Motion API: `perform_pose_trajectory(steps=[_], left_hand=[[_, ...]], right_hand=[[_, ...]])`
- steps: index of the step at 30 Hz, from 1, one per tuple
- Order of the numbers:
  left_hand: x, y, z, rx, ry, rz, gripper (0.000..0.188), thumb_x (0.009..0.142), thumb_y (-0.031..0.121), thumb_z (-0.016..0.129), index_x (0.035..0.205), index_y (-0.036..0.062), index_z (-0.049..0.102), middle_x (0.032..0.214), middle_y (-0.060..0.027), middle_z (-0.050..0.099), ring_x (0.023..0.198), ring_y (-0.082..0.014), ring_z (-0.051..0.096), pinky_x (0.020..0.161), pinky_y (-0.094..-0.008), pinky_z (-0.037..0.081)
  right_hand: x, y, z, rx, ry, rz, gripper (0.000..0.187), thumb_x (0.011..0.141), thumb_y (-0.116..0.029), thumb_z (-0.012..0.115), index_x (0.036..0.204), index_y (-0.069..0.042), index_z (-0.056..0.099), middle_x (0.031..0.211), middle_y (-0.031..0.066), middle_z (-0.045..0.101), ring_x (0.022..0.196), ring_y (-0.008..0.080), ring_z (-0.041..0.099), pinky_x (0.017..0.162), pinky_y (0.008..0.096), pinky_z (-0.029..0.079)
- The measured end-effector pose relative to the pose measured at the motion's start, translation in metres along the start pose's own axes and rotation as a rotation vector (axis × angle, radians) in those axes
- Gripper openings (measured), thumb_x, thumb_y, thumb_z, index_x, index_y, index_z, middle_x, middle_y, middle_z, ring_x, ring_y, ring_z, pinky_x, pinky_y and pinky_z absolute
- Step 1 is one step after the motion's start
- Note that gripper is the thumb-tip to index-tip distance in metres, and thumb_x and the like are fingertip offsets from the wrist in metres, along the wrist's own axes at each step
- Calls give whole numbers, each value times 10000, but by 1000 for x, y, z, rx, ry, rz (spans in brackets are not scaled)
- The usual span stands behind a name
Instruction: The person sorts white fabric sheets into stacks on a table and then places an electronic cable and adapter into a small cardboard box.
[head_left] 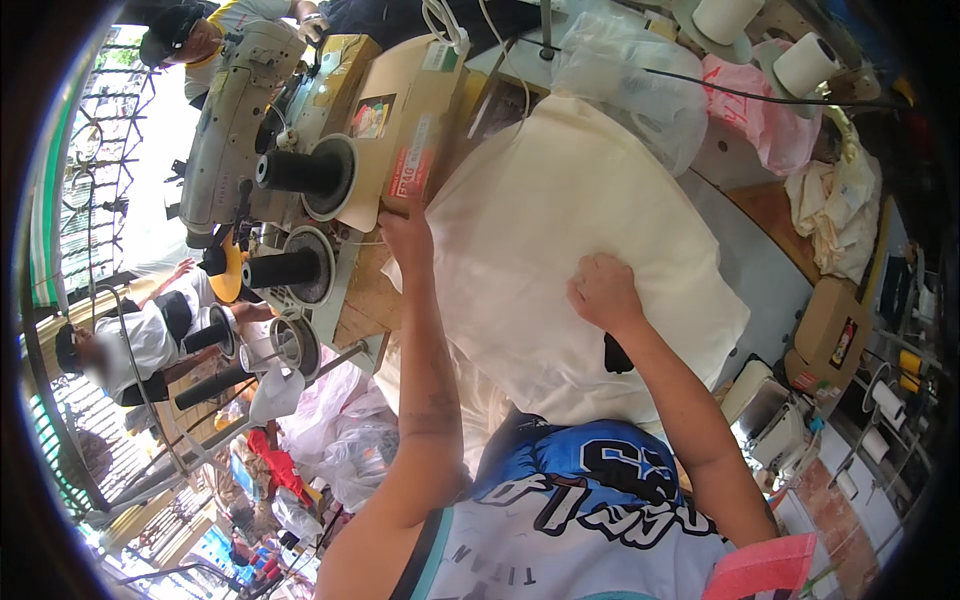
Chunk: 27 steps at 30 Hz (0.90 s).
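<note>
Cream fabric stack [560, 240]: large, folded, lying on the worktable [760, 270] before me. Sewing machine [240, 120]: grey, beyond the stack's left edge. My left hand [407, 235]: fingers flat, pressing the stack's left edge. My right hand [603, 292]: curled loosely on top, gripping nothing.

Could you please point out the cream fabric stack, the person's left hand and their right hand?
cream fabric stack [560, 220]: head view, bare middle of the top piece.
left hand [408, 238]: head view, back of the hand.
right hand [603, 292]: head view, knuckles.
</note>
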<state>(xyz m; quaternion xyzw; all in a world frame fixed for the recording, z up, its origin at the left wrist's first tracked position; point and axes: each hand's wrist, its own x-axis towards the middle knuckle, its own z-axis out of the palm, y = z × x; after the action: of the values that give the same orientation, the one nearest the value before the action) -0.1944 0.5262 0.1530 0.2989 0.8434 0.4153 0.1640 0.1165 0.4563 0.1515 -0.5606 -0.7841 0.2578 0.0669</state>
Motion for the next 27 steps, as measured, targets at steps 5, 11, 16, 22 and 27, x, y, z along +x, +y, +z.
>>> perform_pose_trajectory(steps=[5, 11, 16, 22, 27], left_hand=[[28, -33, 6, 251, 98, 71, 918, 771, 649, 694, 993, -229, 542, 1050, -417, 570, 1009, -524, 582, 887, -551, 468], [29, -40, 2, 454, 56, -42, 1000, 761, 743, 617, 1029, -218, 550, 1080, -405, 573, 1031, -500, 588, 895, -539, 478], [43, -49, 2, 348, -11, -34, 1097, 714, 794, 615, 1093, -233, 534, 1090, -367, 588, 1062, -483, 582, 910, -525, 478], [33, -40, -7, 456, -154, -159, 1145, 725, 786, 610, 1212, -238, 455, 1205, -396, 519, 1149, -473, 537, 980, -522, 431], [-29, -42, -25, 385, 13, 91, 1044, 805, 670, 630, 1339, -185, 355, 1283, -359, 483, 1233, -444, 487, 1048, -501, 372]], right_hand=[[0, 1, -8, 31, -47, -16, 263, 799, -308, 660, 879, -68, 587, 893, 100, 599, 905, 286, 598, 790, 466, 463], [0, -6, -32, 72, -133, 79, 254, 827, -262, 644, 903, -20, 629, 882, 148, 626, 850, 320, 627, 751, 405, 499], [-25, 8, -58, 455, 12, 256, 282, 876, -250, 615, 977, 12, 634, 953, 182, 634, 889, 357, 632, 795, 415, 509], [-90, 13, -54, 255, 171, 311, 438, 857, -346, 671, 1083, 19, 587, 992, 199, 609, 928, 375, 602, 808, 440, 493], [-126, -17, -44, 104, 184, 264, 696, 746, -409, 775, 1190, 29, 466, 968, 226, 564, 900, 401, 567, 786, 453, 481]])
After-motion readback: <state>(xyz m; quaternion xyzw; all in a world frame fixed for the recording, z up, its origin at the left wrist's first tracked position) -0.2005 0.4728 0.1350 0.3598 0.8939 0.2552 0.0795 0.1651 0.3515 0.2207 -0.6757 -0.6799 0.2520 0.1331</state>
